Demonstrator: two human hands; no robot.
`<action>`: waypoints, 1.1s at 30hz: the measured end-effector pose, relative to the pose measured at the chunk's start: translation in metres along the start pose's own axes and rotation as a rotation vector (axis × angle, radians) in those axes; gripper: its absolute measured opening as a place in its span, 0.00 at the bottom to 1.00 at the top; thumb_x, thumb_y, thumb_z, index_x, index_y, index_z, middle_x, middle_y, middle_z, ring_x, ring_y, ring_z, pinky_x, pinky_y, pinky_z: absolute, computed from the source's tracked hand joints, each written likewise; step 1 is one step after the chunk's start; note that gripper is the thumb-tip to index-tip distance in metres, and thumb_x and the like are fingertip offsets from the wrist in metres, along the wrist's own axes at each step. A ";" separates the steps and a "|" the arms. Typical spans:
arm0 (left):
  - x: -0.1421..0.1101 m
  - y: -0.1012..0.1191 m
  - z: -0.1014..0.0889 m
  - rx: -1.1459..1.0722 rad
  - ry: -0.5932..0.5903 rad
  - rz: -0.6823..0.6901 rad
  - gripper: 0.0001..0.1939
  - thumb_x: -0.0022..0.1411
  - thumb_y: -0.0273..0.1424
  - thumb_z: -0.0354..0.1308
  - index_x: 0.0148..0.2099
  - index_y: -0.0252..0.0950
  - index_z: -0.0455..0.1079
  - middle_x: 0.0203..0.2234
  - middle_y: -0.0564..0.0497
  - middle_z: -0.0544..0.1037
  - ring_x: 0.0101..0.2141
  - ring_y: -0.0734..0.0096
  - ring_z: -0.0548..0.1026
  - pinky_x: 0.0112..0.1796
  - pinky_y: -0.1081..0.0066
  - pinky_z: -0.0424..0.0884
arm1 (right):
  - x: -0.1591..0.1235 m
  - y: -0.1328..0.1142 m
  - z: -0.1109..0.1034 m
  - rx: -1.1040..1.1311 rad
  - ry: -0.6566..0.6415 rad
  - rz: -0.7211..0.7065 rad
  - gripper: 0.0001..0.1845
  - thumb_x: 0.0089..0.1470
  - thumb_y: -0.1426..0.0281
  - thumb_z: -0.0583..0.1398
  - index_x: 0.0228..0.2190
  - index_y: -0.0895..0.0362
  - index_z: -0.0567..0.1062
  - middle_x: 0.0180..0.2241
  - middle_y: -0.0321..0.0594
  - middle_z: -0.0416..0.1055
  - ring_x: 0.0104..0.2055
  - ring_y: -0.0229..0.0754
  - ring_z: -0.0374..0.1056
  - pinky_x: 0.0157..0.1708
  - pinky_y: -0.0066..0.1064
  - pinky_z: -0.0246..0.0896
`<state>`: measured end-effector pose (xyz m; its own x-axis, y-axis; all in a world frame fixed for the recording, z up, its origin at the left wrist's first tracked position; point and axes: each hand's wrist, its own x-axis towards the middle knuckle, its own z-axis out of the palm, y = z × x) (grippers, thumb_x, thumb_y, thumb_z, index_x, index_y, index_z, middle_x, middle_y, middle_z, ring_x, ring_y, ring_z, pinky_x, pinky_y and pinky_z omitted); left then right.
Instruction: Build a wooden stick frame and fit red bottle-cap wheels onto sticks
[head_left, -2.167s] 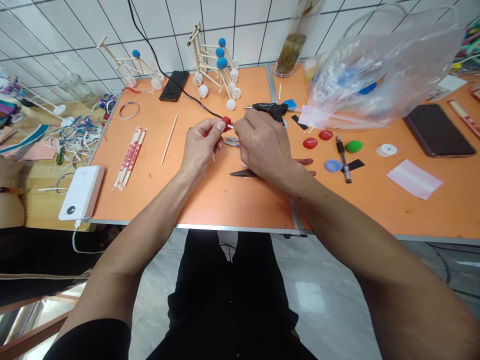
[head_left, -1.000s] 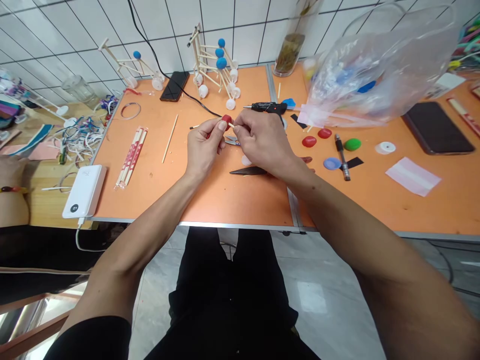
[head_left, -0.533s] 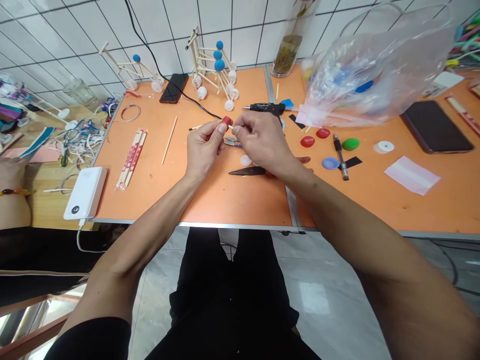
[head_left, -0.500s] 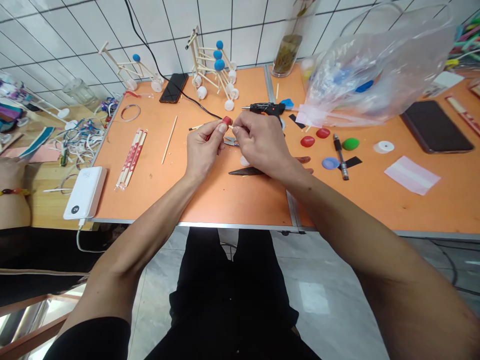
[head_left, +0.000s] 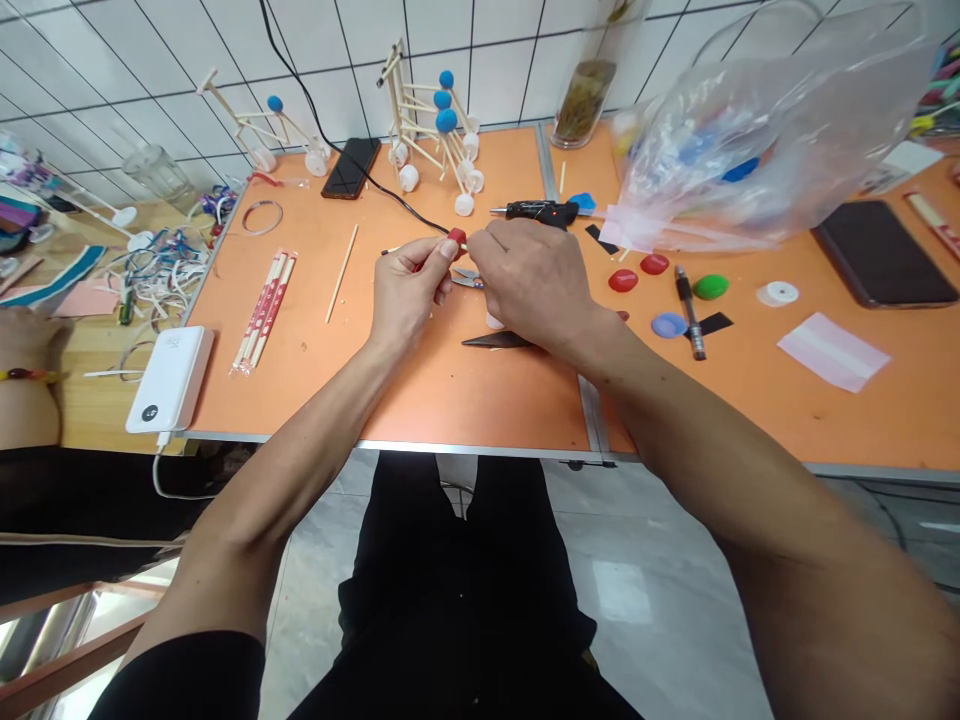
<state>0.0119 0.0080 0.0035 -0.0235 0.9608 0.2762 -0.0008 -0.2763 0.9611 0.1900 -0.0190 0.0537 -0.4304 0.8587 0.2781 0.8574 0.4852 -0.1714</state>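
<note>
Over the orange table, my left hand (head_left: 405,290) pinches a small red piece (head_left: 457,236) between thumb and finger; its exact kind is unclear. My right hand (head_left: 536,275) is closed beside it on a thin wooden stick (head_left: 466,247), whose pale end meets or nearly meets the red piece. Most of the stick is hidden by the fingers. Beneath the hands lie small pliers (head_left: 469,280) and a pair of dark-bladed scissors (head_left: 495,340), partly covered by my right hand. A black glue gun (head_left: 541,212) lies just behind the right hand.
Stick frames with blue balls (head_left: 446,121) and white wheels stand at the back, near a phone (head_left: 351,168). Wrapped chopsticks (head_left: 265,312) and a power bank (head_left: 171,380) are left. A plastic bag (head_left: 757,150), a pen (head_left: 690,312) and red caps (head_left: 622,281) are right. Another person's arm (head_left: 28,385) rests far left.
My right hand has turned slightly, its knuckles rolling over beside the red piece. The left hand keeps its pinch. The whole view has shifted a little.
</note>
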 end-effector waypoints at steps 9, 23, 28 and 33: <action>-0.002 0.007 -0.004 0.065 -0.041 0.024 0.19 0.71 0.47 0.81 0.33 0.41 0.85 0.19 0.55 0.73 0.22 0.74 0.70 0.25 0.70 0.64 | 0.001 0.010 0.000 0.653 0.036 0.240 0.15 0.77 0.61 0.61 0.34 0.49 0.75 0.34 0.42 0.79 0.40 0.51 0.74 0.40 0.43 0.70; 0.030 -0.004 -0.023 -0.162 0.000 -0.161 0.23 0.76 0.56 0.73 0.39 0.43 0.82 0.36 0.46 0.91 0.24 0.75 0.72 0.24 0.68 0.67 | 0.002 -0.004 0.004 0.102 -0.226 0.134 0.12 0.76 0.68 0.63 0.44 0.53 0.89 0.48 0.48 0.89 0.47 0.56 0.80 0.39 0.42 0.55; 0.033 -0.007 -0.030 -0.240 -0.068 -0.209 0.23 0.80 0.57 0.69 0.42 0.43 0.81 0.42 0.44 0.92 0.26 0.75 0.74 0.25 0.68 0.69 | 0.000 -0.004 0.003 0.028 -0.290 0.094 0.12 0.76 0.65 0.65 0.45 0.52 0.91 0.51 0.48 0.89 0.49 0.57 0.80 0.36 0.41 0.49; 0.035 -0.008 -0.034 -0.233 -0.083 -0.201 0.22 0.77 0.56 0.72 0.44 0.43 0.81 0.41 0.43 0.92 0.30 0.70 0.83 0.25 0.69 0.67 | 0.000 0.008 -0.003 -0.112 -0.184 0.184 0.16 0.78 0.68 0.63 0.56 0.57 0.89 0.58 0.57 0.86 0.57 0.64 0.80 0.36 0.43 0.48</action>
<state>-0.0227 0.0435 0.0050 0.0822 0.9925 0.0902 -0.2265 -0.0695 0.9715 0.1981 -0.0159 0.0550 -0.3003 0.9510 0.0738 0.9472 0.3064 -0.0946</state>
